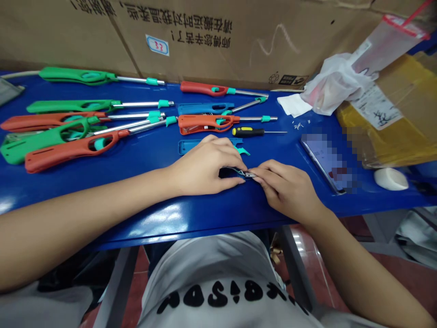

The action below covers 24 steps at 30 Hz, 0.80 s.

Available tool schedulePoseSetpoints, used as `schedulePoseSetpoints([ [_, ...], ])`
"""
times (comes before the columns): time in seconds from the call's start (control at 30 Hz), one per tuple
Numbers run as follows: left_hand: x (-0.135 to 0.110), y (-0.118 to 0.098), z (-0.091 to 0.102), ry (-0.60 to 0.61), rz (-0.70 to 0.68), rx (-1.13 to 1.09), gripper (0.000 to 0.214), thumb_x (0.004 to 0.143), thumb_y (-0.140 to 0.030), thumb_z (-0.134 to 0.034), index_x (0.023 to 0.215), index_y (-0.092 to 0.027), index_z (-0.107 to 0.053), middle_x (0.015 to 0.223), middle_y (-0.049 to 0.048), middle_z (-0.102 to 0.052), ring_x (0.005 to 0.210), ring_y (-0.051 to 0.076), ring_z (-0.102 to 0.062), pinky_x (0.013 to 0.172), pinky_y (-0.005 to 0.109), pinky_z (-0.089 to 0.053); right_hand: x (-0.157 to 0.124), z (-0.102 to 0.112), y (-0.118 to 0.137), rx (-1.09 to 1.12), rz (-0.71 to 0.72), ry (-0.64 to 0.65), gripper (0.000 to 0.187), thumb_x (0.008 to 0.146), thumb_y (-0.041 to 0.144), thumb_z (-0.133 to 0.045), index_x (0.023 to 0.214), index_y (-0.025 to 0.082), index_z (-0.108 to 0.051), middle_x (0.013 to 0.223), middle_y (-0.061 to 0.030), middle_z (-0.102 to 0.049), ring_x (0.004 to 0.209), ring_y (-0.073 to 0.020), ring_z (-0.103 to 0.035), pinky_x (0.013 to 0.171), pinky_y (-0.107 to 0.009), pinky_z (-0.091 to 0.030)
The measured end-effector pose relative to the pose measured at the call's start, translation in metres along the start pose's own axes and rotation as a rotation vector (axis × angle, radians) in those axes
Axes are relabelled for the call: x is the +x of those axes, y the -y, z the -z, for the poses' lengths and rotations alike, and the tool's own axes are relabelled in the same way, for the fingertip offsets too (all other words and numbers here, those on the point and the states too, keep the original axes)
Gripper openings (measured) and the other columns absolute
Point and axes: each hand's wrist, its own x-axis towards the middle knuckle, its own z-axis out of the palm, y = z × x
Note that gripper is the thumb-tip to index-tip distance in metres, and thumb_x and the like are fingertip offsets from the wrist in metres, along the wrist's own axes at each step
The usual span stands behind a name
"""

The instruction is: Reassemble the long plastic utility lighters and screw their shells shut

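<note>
My left hand rests curled on the blue table, fingers closed over a small dark part with a metal tip. My right hand meets it from the right, its fingertips pinched on the same part's tip. Just behind my left hand lies an opened blue lighter shell with a teal trigger. A yellow-and-black screwdriver lies beyond it.
Several long-nosed gas lighters in green, orange and blue lie at the left and back. Cardboard boxes wall the rear. A phone, plastic bags and a white oval object sit at the right.
</note>
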Motion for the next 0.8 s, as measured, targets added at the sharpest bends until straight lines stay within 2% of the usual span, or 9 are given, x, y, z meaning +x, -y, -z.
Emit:
schedulePoseSetpoints([
  [0.3,-0.0003,0.0016,0.0014,-0.005,-0.015,-0.024,0.012,0.096,-0.034,-0.07,0.101,-0.026,-0.078,0.103,-0.0012,-0.08,0.099,0.019,-0.065,0.096,0.037,-0.036,0.0004,-0.0001,0.0,0.009,0.02,-0.004,0.019,0.101,0.018,-0.054,0.112,0.019,-0.07,0.098,-0.005,-0.076,0.081,-0.017,-0.069,0.067,-0.03,-0.049],
  [0.8,-0.0009,0.006,0.0015,-0.026,-0.059,0.024,0.013,0.097,-0.035,-0.069,0.097,-0.026,-0.078,0.1,-0.001,-0.08,0.097,0.02,-0.065,0.095,0.037,-0.035,-0.0002,-0.0005,-0.001,0.013,0.03,-0.025,0.021,0.099,0.015,-0.057,0.113,0.015,-0.071,0.1,-0.0065,-0.076,0.08,-0.0175,-0.069,0.067,-0.03,-0.049],
])
